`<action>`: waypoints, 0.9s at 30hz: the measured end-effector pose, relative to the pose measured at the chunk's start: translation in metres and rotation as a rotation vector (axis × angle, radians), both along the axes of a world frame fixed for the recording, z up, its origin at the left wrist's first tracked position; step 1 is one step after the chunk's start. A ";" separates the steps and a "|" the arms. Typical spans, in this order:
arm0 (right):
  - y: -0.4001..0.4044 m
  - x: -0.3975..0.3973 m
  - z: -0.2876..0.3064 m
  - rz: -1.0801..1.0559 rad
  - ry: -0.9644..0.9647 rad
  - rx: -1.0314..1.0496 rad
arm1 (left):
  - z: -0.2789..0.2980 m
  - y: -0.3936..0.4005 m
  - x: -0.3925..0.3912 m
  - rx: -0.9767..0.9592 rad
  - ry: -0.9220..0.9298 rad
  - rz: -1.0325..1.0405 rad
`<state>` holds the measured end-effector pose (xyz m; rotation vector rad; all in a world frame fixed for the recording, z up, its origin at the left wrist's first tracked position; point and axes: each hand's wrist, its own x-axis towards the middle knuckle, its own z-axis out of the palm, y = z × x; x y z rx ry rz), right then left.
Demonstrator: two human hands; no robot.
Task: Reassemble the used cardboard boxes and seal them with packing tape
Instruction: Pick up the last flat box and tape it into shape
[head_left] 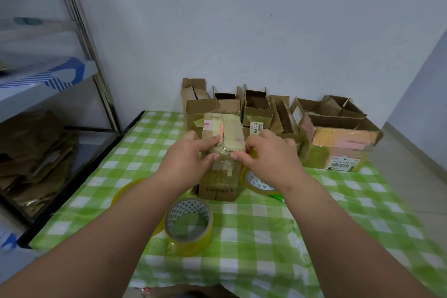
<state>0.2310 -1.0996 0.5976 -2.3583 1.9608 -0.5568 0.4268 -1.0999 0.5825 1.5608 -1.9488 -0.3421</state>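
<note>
A small worn cardboard box (221, 176) stands on the green checked tablecloth (266, 225), covered in old tape and labels. My left hand (191, 152) grips its left side, thumb and fingers on the top face. My right hand (266, 152) presses on the right top edge, and a yellowish tape roll (256, 181) sits right under it; whether the hand holds that roll is unclear. Another tape roll (189, 225) stands on the cloth in front of the box. A third roll (128, 189) is partly hidden behind my left forearm.
Several open used boxes (256, 106) line the wall behind. A wider box (338, 147) with a barcode label sits at the right. A metal shelf (48, 80) with flattened cardboard (31, 152) stands to the left. The table's right edge drops to the floor.
</note>
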 end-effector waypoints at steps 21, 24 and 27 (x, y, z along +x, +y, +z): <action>0.005 0.001 -0.015 0.076 0.035 0.031 | -0.012 -0.002 0.017 0.075 0.007 -0.110; 0.004 0.000 -0.019 0.057 -0.029 0.009 | -0.019 -0.007 0.013 0.040 0.056 -0.077; 0.000 -0.001 -0.016 0.060 -0.093 0.109 | -0.020 -0.014 0.016 0.077 0.069 -0.056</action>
